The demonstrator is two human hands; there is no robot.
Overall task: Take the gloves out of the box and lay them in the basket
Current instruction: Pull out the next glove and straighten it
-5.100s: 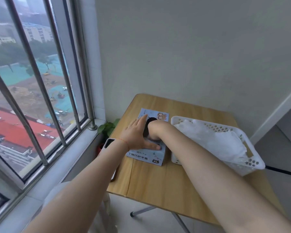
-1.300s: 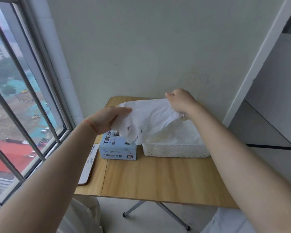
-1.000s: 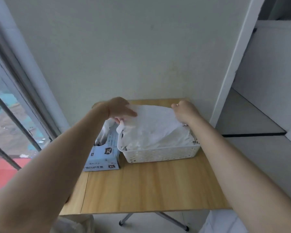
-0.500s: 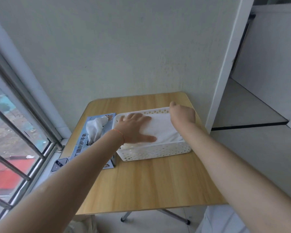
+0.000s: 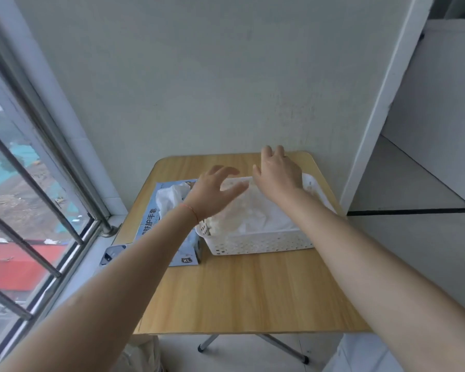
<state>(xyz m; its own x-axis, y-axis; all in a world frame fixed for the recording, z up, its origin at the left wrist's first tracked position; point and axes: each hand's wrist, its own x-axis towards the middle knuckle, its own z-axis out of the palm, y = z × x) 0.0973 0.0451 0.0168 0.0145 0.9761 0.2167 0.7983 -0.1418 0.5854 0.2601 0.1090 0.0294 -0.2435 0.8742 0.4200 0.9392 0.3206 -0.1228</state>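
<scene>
Half a second ago both hands lay flat on the white gloves point(image 5: 255, 213) in the basket point(image 5: 261, 244), pressing the pile down. Now both are lifted clear of it. The left hand point(image 5: 212, 194) hovers over the basket's left end, its fingers point(image 5: 226, 170) spread and loosely curved, holding nothing. The right hand point(image 5: 278, 174) hovers over the basket's far edge, its fingers point(image 5: 271, 153) also apart and relaxed, nothing held.

That lift reads as a release: the glove stretched between the hands about 1 second ago is now laid in the basket with the others, so this round of the task looks complete. The left hand is just beside the box point(image 5: 169, 224), which suggests the next reach goes back to it.

The box sits on the wooden counter point(image 5: 250, 294), touching or nearly touching the basket's left wall. More white glove material point(image 5: 171, 197) pokes up out of its top opening, so gloves remain to be moved and the task is not finished.

Writing on the box: its front end carries a dark tag reading "XL". Along the top runs a line of Chinese characters, partly hidden by the left forearm; the visible part reads roughly "防护手套", protective gloves. No brand name can be made out. A phone point(image 5: 110, 255) lies on the counter's left edge beside the box.
</scene>
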